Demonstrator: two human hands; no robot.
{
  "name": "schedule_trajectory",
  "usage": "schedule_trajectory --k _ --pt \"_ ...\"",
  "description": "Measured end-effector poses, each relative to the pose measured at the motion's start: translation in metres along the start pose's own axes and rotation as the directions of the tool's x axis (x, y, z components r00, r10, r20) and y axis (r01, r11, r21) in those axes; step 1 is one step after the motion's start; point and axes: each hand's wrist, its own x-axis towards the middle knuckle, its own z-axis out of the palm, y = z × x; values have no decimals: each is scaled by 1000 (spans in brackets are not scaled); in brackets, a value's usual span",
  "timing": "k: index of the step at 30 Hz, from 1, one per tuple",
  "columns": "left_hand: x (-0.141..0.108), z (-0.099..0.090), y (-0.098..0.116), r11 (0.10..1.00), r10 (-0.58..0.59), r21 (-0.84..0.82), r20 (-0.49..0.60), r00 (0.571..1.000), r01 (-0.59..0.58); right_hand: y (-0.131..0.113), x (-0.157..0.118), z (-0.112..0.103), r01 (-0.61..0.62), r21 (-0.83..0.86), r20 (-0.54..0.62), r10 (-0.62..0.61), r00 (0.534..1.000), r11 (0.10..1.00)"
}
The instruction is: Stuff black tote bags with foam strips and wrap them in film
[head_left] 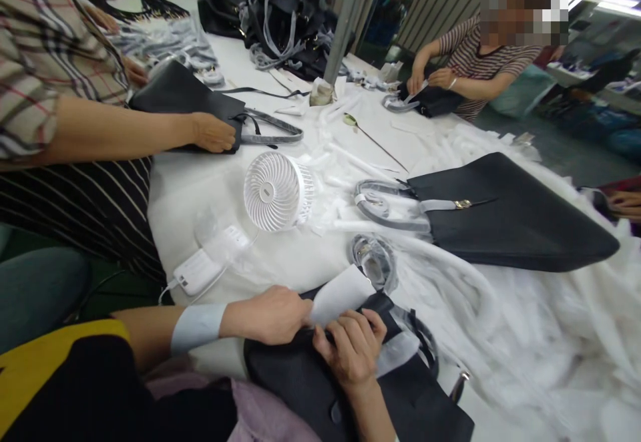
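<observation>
A black handbag (pixel 295 372) lies before me at the table's near edge. My left hand (pixel 273 314), with a pale band on its wrist, is closed at the bag's upper edge. Its fingertips meet the end of a smooth white wrapping sheet (pixel 343 293) and are partly hidden. My right hand (pixel 353 348) has its fingers curled over the bag's edge just beside that sheet, thumb toward the left hand. Translucent wrap (pixel 398 354) covers a strap right of my right hand. A coiled, plastic-wrapped strap (pixel 373 262) lies just beyond the bag.
A white fan (pixel 275 191) and a white charger-like box (pixel 197 272) stand on the left. Another black bag (pixel 505 218) lies at right among white wrapping (pixel 565 335). Co-workers' hands (pixel 214 132) handle bags at left and far right. Black bags (pixel 280 1) pile up behind a metal post (pixel 345 21).
</observation>
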Motion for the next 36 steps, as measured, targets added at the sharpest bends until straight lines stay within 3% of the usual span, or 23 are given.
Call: schedule_trajectory --k 3,6,8,11,15,19,23,27,36 --pt "4 -11 7 996 41 80 103 994 -50 0 1 0 -6 34 -2 6 1000 999" --pt "9 -23 7 997 53 51 120 991 -59 0 1 0 -15 47 8 15 1000 999" --pt "14 -28 7 999 42 -3 55 998 -41 0 1 0 -23 51 -3 23 1000 998" --pt "29 -29 11 990 9 -141 -131 991 -28 -1 -1 1 -37 59 -11 38 999 998" --pt "56 -23 22 907 -58 -417 -272 960 -63 0 -3 2 -40 62 -10 40 999 997" --pt "72 -17 26 854 -126 -521 -202 971 2 0 -5 1 -33 53 -29 35 999 998" --pt "70 -10 21 933 -78 -358 -98 992 38 0 -4 1 -34 59 -18 35 999 998" --pt "75 1 20 954 -111 -290 -116 987 73 3 -1 1 -46 63 -20 48 999 997" --pt "100 15 21 879 -182 -465 -118 976 108 8 -6 7 -87 89 -48 92 995 992"
